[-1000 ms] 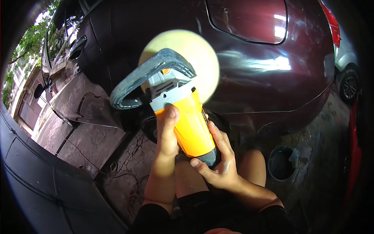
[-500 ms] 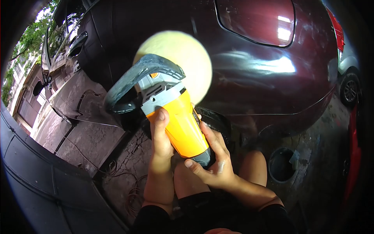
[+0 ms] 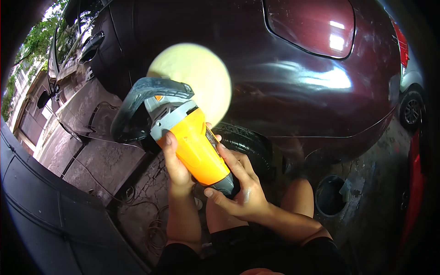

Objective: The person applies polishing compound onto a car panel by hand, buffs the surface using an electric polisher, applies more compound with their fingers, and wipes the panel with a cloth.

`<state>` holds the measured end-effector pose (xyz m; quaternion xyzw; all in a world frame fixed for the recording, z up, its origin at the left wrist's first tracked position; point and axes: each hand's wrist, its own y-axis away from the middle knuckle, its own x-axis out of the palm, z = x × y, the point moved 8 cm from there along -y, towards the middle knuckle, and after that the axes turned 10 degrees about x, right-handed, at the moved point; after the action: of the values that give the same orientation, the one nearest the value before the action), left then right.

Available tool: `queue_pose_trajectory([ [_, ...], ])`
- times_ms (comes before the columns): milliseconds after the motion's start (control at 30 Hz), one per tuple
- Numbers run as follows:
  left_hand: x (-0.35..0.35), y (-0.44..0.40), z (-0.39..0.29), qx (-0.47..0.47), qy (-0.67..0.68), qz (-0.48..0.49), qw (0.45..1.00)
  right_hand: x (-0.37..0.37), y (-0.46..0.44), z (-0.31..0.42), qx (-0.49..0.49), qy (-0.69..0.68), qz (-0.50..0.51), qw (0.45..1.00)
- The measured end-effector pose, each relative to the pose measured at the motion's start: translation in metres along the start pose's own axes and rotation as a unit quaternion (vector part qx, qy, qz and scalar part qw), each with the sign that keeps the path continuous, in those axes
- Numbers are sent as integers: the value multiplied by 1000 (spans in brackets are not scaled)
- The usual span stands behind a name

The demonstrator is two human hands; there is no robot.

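Your left hand (image 3: 178, 167) and right hand (image 3: 245, 192) grip the polisher (image 3: 195, 149) (fingers wrapped round); best hold its pad (image 3: 201, 73) flat.

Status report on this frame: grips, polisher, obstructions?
Left grip round polisher, right grip at its rear. Pad before car, contact hidden. Bucket off right, apart from polisher.

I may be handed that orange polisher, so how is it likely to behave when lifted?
The orange polisher is probably fairly heavy, since the left hand and right hand both grip its body. It may feel front-heavy, with the wide pale disc at the far end. The thick loop handle looks stiff, so likely won't flex.
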<state>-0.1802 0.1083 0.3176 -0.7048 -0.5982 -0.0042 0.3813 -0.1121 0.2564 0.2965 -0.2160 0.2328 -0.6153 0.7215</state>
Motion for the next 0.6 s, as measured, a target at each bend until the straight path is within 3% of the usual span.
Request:
queue_pose_trajectory([
  [367, 36, 17, 25, -4, 27, -28, 999, -40, 26, 9, 48, 50, -7, 998],
  [600, 91, 23, 52, -30, 58, 24, 998, -88, 49, 27, 55, 43, -43, 997],
])
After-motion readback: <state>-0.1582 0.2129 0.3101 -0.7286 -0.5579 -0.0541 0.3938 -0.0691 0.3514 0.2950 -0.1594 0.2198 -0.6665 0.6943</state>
